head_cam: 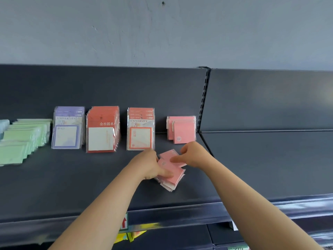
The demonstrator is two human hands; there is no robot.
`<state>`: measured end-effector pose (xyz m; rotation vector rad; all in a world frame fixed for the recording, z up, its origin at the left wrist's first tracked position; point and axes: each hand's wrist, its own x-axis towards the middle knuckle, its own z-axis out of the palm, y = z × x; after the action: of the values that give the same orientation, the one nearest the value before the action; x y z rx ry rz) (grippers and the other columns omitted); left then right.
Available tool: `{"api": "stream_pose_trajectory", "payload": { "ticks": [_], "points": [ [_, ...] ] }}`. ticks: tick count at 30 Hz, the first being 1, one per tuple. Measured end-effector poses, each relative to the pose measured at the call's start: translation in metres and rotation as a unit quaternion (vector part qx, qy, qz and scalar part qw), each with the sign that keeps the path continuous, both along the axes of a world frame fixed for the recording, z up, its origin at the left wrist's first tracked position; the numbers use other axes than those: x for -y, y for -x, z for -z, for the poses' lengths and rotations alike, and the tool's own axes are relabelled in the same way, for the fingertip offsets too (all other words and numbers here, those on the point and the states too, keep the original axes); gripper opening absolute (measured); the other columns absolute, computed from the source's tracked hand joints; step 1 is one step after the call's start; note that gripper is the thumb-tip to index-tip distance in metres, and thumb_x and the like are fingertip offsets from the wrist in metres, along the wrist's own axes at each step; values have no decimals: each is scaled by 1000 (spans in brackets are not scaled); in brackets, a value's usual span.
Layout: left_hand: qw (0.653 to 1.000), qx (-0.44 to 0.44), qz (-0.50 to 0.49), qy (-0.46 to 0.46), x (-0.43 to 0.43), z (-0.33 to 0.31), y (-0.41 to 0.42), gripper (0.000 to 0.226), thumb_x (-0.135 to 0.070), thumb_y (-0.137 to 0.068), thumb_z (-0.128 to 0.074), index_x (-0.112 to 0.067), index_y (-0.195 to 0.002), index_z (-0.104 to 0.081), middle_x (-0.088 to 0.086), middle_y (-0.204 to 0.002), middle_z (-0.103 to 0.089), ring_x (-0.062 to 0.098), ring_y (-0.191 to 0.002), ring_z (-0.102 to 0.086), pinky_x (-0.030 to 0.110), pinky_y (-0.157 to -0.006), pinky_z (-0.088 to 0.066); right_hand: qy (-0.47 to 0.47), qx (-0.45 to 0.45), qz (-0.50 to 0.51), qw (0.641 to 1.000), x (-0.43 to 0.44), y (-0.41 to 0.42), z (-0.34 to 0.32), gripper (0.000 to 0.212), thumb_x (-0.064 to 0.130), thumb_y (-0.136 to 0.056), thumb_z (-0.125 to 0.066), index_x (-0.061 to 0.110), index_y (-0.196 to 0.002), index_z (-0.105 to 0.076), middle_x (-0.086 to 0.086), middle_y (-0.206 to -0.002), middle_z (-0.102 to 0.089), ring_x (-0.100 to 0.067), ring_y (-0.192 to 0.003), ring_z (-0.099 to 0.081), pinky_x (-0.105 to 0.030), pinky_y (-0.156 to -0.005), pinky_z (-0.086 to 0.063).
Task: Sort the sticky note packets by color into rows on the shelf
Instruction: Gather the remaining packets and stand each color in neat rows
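Note:
A loose stack of pink sticky note packets (171,175) lies on the dark shelf (72,177) in front of me. My left hand (150,165) grips the stack's left side, thumb on top. My right hand (191,156) pinches the top pink packet (168,156) at its right edge. Leaning against the back panel stand rows: pink packets (182,129), orange-framed packets (140,129), red packets (102,129) and purple packets (68,128). Green packets (23,139) lie fanned at the far left.
A slotted upright (203,100) splits the back panel; a bare shelf section (270,159) lies to its right. The shelf's front rail (180,213) runs below my arms. Yellow items (133,235) show on the level beneath. A pale blue packet (3,124) sits at the left edge.

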<state>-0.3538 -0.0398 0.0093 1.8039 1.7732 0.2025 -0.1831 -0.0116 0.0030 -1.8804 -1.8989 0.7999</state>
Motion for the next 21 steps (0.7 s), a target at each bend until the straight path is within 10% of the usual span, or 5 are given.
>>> {"api": "stream_pose_trajectory", "payload": {
  "ticks": [6, 12, 21],
  "points": [
    [1000, 22, -11, 17, 12, 5, 14, 69, -55, -61, -84, -15, -112, -62, -2, -104, -66, 17, -92, -62, 35, -83, -51, 68, 63, -5, 996, 1, 18, -10, 42, 38, -70, -79, 14, -71, -45, -1, -66, -42, -16, -57, -38, -25, -48, -30],
    [993, 113, 7, -15, 27, 9, 12, 44, -30, -74, -82, -24, -109, -56, -6, -114, -65, 15, -103, -60, 31, -89, -47, 85, 25, -34, 996, 8, 14, -15, 44, 39, -79, -74, 10, -109, -64, -5, -107, -63, -22, -97, -56, -33, -83, -43],
    [974, 211, -34, -78, 23, 21, 23, 35, -14, -89, -56, -15, -123, -47, 3, -116, -59, 16, -105, -56, 30, -87, -49, 26, -382, 16, 924, 18, -20, -20, 24, 1, -86, -64, 14, -105, -56, -9, -98, -64, -18, -76, -61, -25, -63, -50]
  ]
}}
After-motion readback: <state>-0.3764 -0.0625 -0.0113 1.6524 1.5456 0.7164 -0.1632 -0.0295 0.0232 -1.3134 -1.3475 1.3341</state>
